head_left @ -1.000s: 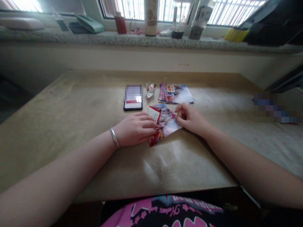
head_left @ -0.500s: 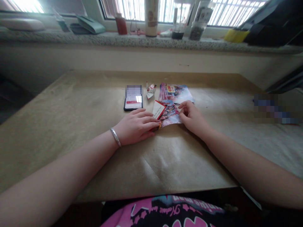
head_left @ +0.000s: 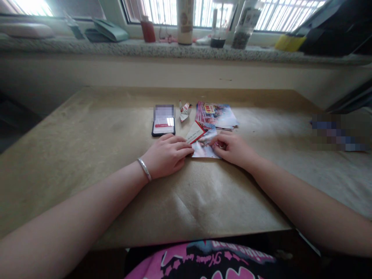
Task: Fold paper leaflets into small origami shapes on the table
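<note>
A printed, colourful sheet of paper [head_left: 203,144], partly folded with a white-and-red corner turned up, lies on the brown table [head_left: 87,155] between my hands. My left hand [head_left: 165,155], with a silver bracelet on the wrist, rests on the sheet's left edge with its fingers together, pressing it down. My right hand [head_left: 232,149] pinches the sheet's right side with curled fingers. Just behind lies a stack of similar printed sheets [head_left: 215,115].
A phone [head_left: 163,121] lies screen up just beyond my left hand. A small folded paper figure [head_left: 185,110] stands beside it. The stone windowsill [head_left: 116,45] behind holds jars, a red cup and other items. A blurred object [head_left: 337,131] lies far right.
The sheet has been folded up and away from me, so its lower point is gone. My right hand slid left onto it. My left hand barely moved.
</note>
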